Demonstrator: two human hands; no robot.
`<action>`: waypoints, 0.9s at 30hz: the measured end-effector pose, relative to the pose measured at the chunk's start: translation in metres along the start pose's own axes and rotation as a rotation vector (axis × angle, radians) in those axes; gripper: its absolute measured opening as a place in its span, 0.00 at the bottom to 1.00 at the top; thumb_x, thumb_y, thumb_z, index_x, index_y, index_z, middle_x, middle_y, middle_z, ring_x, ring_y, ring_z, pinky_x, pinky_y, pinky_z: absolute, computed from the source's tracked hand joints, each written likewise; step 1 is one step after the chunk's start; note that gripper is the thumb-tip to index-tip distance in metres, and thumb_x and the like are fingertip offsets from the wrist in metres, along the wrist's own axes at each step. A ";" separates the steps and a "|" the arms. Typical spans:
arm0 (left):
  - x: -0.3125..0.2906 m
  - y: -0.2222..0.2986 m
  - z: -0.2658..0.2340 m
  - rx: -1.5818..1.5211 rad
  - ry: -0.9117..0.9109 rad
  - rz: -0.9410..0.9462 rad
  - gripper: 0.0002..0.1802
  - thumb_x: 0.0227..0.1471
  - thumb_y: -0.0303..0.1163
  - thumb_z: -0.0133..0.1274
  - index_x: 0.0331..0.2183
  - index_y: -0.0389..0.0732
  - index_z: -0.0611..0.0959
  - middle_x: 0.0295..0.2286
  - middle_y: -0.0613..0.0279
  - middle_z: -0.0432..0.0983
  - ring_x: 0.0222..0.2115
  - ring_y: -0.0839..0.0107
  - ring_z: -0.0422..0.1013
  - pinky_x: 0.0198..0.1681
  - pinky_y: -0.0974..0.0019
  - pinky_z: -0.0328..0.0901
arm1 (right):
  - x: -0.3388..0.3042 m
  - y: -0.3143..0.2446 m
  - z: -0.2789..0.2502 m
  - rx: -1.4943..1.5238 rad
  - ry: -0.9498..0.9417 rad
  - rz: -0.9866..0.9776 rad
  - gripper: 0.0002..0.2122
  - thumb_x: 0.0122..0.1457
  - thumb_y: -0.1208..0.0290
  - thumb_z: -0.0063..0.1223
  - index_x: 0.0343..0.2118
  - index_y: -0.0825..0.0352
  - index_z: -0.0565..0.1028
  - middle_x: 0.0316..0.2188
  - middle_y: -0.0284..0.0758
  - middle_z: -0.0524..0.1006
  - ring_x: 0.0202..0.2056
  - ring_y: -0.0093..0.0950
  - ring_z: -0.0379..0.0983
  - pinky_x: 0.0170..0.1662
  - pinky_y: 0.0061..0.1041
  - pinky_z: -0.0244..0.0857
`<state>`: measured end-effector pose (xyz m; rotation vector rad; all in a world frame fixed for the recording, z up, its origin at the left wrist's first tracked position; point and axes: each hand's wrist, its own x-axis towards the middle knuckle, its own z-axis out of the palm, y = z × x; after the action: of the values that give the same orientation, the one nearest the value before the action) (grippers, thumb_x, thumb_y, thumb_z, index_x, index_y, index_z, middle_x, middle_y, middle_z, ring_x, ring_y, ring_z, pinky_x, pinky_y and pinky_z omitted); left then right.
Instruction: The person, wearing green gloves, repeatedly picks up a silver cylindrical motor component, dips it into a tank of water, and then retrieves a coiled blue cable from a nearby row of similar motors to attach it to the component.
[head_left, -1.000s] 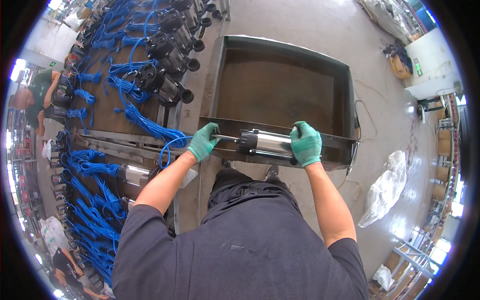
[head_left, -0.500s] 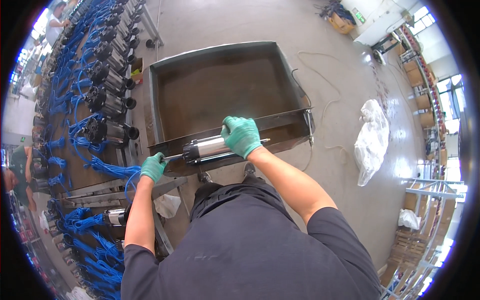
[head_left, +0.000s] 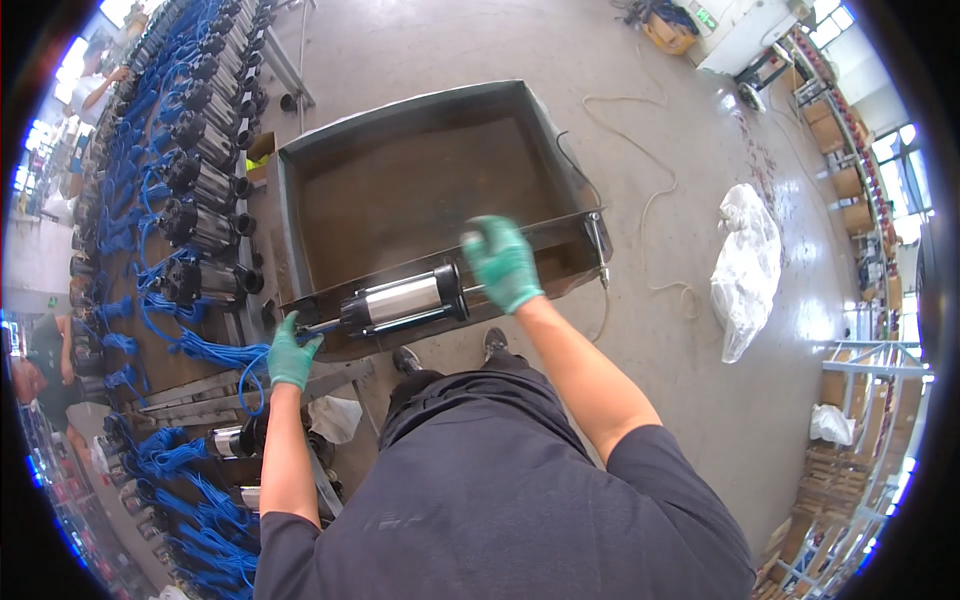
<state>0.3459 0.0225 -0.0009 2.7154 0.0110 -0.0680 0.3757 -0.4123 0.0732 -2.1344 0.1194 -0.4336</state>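
A submersible pump [head_left: 402, 299], with a silver barrel and black ends, lies on its side along the near ledge of a metal tank [head_left: 290, 215] of brownish water. Beside its left end, where a thin rod sticks out, is my left hand [head_left: 291, 362] in a green glove. Its thumb and fingers stand apart around a small dark blue part, and I cannot make out whether they touch it. My green-gloved right hand [head_left: 503, 268] hovers past the pump's right end, off the barrel, fingers loosely spread and blurred. Blue cable [head_left: 252, 398] loops beside my left wrist.
Rows of similar pumps [head_left: 205, 282] with blue cable bundles fill the bench on the left. A hose fitting [head_left: 599, 240] sits at the tank's right corner. A pale hose [head_left: 650, 200] and a clear plastic bag [head_left: 746, 270] lie on the floor at right. Another person stands far left.
My right hand has let go of the pump's barrel and moved slightly right. The fingers of my left hand have spread at the rod end, and that hand sits a little lower.
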 end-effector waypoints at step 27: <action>-0.003 0.164 -0.062 -1.627 -0.001 -0.305 0.16 0.65 0.44 0.52 0.38 0.39 0.79 0.24 0.64 0.71 0.22 0.73 0.69 0.26 0.67 0.67 | -0.106 -0.062 0.118 0.457 -0.901 0.189 0.12 0.61 0.70 0.58 0.44 0.67 0.71 0.34 0.49 0.77 0.37 0.51 0.75 0.40 0.45 0.67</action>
<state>0.3486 -0.1011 0.1228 1.0710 0.3223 -0.0897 0.3132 -0.2578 0.0356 -1.6643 -0.2680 0.5762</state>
